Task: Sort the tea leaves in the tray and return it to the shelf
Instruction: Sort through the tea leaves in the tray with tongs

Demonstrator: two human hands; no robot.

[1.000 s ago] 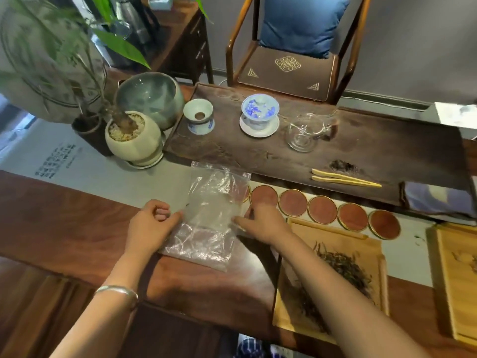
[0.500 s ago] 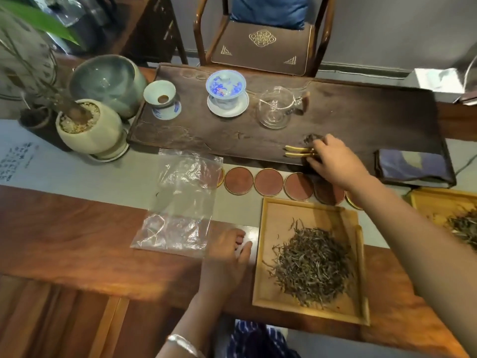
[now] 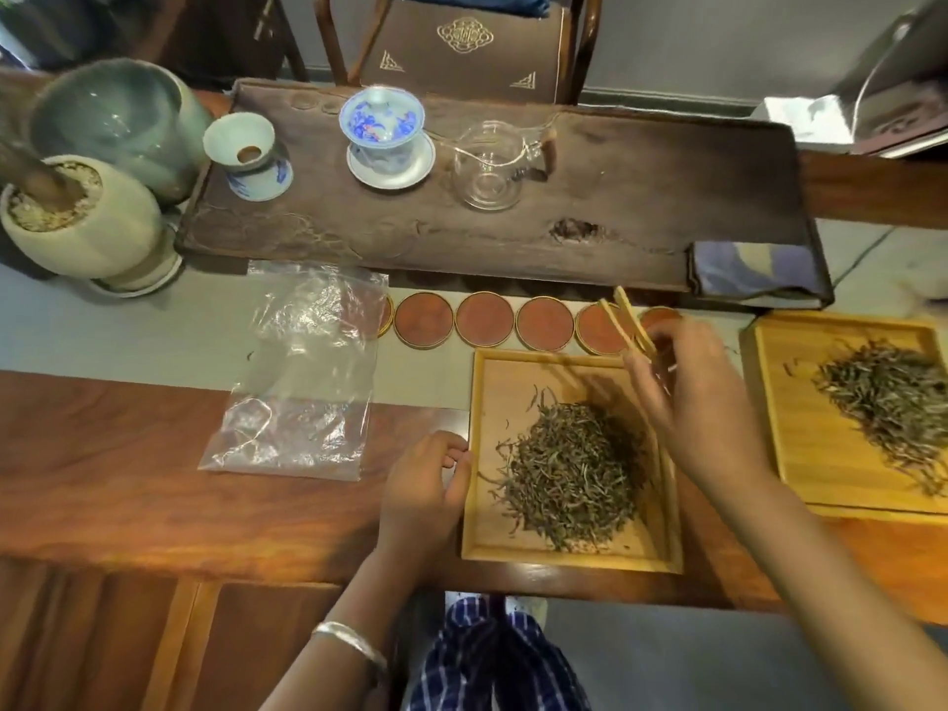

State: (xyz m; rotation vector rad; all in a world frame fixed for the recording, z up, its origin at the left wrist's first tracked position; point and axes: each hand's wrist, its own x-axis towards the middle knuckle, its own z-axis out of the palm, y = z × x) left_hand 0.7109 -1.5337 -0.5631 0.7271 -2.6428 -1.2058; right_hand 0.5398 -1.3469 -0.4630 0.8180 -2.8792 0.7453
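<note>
So I've got the bamboo tweezers [image 3: 628,320] pinched in my right hand [image 3: 703,402], fingers curled round them, tips sticking up toward 11 o'clock over the far right corner of the bamboo tray [image 3: 485,454]. The tray sits flat on the counter [image 3: 154,454] right in front of me, with the tea leaves [image 3: 569,477] heaped in a loose pile in its middle and a few strays toward the left rim. My left hand [image 3: 423,487] rests at 9 o'clock of the tray, fingers loosely curled against its left edge, not really gripping anything.

Off at 3 o'clock there's a second bamboo tray [image 3: 769,402] with its own pile of leaves. A clear plastic bag [image 3: 302,372] lies flat at 9 o'clock, well past my left hand. A row of round red coasters [image 3: 485,320] runs along 12 o'clock just beyond the tray, and behind those is the dark tea board [image 3: 641,197] carrying the blue-and-white gaiwan [image 3: 382,130] and glass pitcher [image 3: 487,166].
</note>
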